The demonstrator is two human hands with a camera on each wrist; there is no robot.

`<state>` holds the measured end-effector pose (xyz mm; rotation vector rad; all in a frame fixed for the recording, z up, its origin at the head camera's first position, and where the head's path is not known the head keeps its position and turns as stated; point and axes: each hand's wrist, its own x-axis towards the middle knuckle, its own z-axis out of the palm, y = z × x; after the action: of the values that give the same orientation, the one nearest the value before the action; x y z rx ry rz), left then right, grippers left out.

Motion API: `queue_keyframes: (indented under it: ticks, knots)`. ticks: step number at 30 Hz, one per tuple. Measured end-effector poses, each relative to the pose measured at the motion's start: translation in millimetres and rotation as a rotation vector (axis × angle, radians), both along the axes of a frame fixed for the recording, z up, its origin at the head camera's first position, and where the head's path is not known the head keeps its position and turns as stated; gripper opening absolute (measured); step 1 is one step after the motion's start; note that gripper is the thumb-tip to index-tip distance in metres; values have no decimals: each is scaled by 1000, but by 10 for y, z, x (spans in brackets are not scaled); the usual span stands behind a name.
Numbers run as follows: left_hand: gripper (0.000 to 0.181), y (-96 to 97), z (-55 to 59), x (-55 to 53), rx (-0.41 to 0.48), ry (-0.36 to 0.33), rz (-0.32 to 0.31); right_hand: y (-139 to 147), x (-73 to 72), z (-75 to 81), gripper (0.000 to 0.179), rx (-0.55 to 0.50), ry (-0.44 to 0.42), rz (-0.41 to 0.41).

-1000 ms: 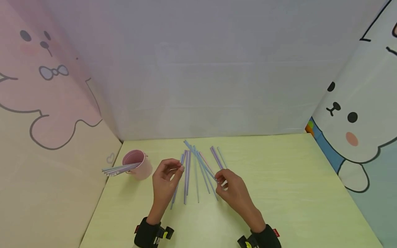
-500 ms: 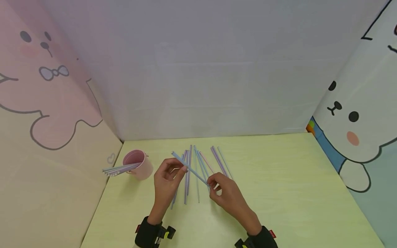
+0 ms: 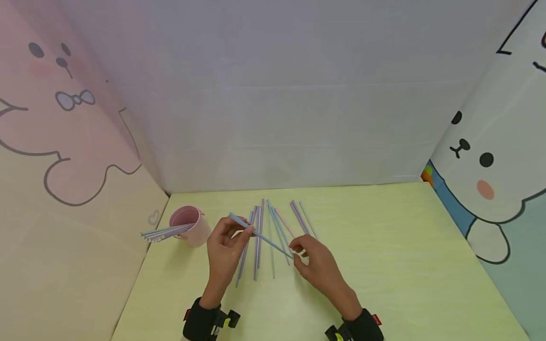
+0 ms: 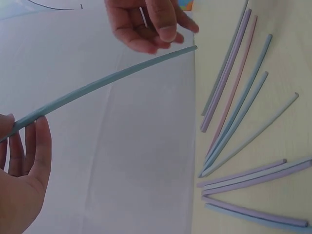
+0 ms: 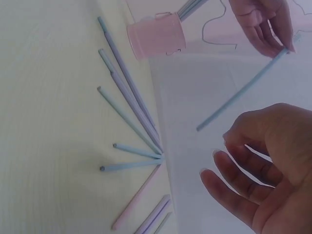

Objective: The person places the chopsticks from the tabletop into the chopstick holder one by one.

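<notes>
My left hand (image 3: 226, 253) pinches a light blue straw (image 3: 268, 242) between thumb and fingers, near its upper end. The straw slants down to the right, raised above the table. At its lower end is my right hand (image 3: 321, 267), fingers loosely bent. In the right wrist view a gap shows between those fingertips and the straw (image 5: 241, 91). Beneath both hands, several loose straws lie fanned out: purple straws (image 4: 229, 73), a pink straw (image 4: 236, 83), a pale green straw (image 4: 263, 127) and blue straws (image 4: 246, 109).
A pink bucket (image 3: 199, 233) stands at the left of the yellow table (image 3: 384, 255). Several straws (image 3: 164, 233) stick out of its mouth toward the left. Printed curtains with cartoon animals border the left and right sides, and a plain pale sheet (image 3: 273, 132) hangs behind.
The right hand has brought the blue straw down and left to the left hand. The left hand has taken hold of it, and the right fingers have let go.
</notes>
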<state>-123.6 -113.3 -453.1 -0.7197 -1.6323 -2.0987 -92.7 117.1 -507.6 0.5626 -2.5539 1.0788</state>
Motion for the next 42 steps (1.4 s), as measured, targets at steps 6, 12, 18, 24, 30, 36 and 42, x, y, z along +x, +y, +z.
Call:
queue_keyframes:
  ticks: [6, 12, 18, 24, 30, 36, 42]
  knots:
    - [25, -194, 88, -25, 39, 22, 53, 217, -58, -116, 21, 82, -11, -188]
    - [26, -456, 151, -39, 78, 52, 125, 396, -99, -259, 20, 119, -63, -293]
    - [26, -706, 254, -60, 134, 108, 170, 462, -107, -389, 18, 149, -158, -363]
    - [27, -947, 368, -79, 166, 126, 305, 495, -106, -515, 17, 172, -183, -392]
    - [29, -1196, 428, -98, 231, 151, 436, 527, -138, -596, 18, 187, -204, -416]
    - [32, -1383, 488, -95, 274, 165, 523, 561, -164, -603, 20, 194, -243, -427]
    - [31, -1492, 467, -98, 292, 169, 598, 590, -154, -555, 21, 205, -291, -433]
